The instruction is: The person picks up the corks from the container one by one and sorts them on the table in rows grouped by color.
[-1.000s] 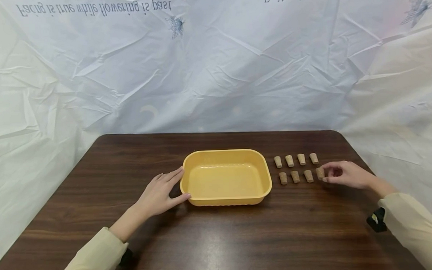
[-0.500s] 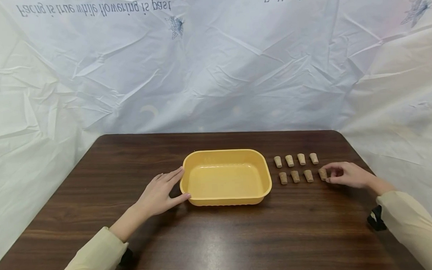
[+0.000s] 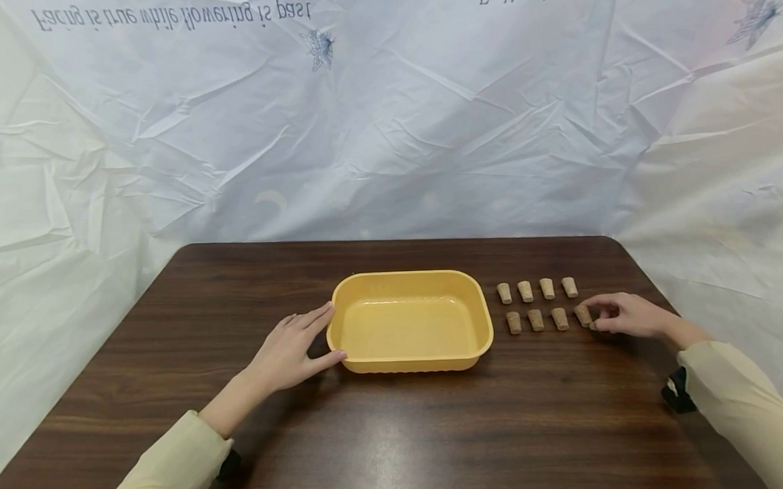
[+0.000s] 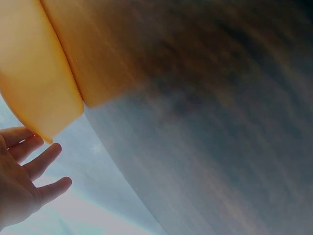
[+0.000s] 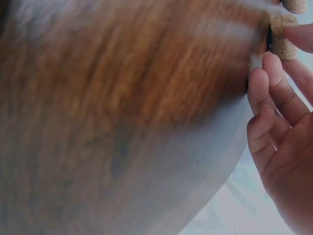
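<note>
My left hand (image 3: 288,354) touches the left rim of a yellow rectangular basin (image 3: 407,330) with spread, fairly straight fingers. The left wrist view also has those fingers at the basin's edge (image 4: 44,73). At the right, thumb and forefinger of my right hand (image 3: 630,315) pinch a tapered cork stopper (image 3: 583,315) at the right end of the front row. In the right wrist view the same cork stopper (image 5: 283,41) stands upright between the fingertips. The other corks stand in two rows, with darker ones (image 3: 536,320) in front and paler ones (image 3: 547,289) behind.
A dark wooden table (image 3: 398,431) carries everything. Its far edge meets a white printed cloth (image 3: 388,144) that hangs behind and at the sides. Between the basin's right wall and the corks lies a narrow strip of tabletop.
The right hand has shifted the pinched cork stopper slightly right, then slightly back left, in line with the front row. The left hand and basin have stayed in place.
</note>
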`<state>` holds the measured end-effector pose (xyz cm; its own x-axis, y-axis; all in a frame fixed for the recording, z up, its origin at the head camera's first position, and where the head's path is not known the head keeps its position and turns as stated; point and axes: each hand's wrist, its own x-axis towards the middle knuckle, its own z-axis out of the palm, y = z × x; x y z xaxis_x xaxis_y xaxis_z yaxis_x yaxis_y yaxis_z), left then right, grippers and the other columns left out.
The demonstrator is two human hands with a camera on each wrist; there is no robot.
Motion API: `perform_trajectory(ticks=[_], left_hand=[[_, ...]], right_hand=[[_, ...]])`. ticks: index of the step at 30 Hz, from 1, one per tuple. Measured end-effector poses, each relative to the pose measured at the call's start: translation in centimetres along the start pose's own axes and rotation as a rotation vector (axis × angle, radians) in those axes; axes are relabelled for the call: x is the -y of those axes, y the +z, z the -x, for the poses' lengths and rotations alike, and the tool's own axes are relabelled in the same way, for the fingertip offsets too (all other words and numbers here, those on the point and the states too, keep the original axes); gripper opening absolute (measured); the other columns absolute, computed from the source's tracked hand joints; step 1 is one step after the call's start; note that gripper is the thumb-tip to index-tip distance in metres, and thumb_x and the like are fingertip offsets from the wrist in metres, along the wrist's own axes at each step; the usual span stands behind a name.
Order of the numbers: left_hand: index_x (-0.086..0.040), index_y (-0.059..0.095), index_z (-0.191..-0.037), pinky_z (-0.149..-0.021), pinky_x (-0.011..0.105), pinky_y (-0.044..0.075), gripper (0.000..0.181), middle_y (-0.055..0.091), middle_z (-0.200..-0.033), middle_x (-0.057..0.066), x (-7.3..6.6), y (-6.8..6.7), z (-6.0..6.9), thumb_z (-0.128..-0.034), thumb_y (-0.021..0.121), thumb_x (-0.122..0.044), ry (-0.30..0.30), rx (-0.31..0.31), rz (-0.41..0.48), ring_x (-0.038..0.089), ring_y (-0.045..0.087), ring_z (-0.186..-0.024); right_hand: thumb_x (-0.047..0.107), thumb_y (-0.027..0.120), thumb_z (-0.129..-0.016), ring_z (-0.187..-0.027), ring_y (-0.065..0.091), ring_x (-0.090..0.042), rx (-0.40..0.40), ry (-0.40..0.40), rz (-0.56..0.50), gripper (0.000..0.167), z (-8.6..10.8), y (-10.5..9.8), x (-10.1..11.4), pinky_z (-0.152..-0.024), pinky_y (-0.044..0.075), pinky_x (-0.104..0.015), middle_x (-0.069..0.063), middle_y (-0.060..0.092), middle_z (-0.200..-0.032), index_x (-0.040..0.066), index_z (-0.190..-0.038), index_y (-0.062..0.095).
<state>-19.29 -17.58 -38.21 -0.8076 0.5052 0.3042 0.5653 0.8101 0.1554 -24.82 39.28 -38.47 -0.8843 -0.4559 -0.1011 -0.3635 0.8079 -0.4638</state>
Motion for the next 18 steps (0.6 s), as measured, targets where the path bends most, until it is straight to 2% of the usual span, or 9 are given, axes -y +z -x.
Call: perform_trajectory(ticks=[18], left_hand=[[-0.007,0.039,-0.134,-0.094,0.049,0.028,0.077,0.037,-0.136,0.006,0.03,0.11,0.05,-0.08,0.047,-0.061,0.007,-0.015,-0.006,0.022,0.04,-0.118]], right_hand=[[0.015,0.058,-0.085,-0.053,0.038,-0.005,-0.012,-0.05,0.02,0.042,0.08,0.05,0.08,-0.049,0.032,-0.025,0.003,0.047,-0.068,-0.006,-0.119,0.048]])
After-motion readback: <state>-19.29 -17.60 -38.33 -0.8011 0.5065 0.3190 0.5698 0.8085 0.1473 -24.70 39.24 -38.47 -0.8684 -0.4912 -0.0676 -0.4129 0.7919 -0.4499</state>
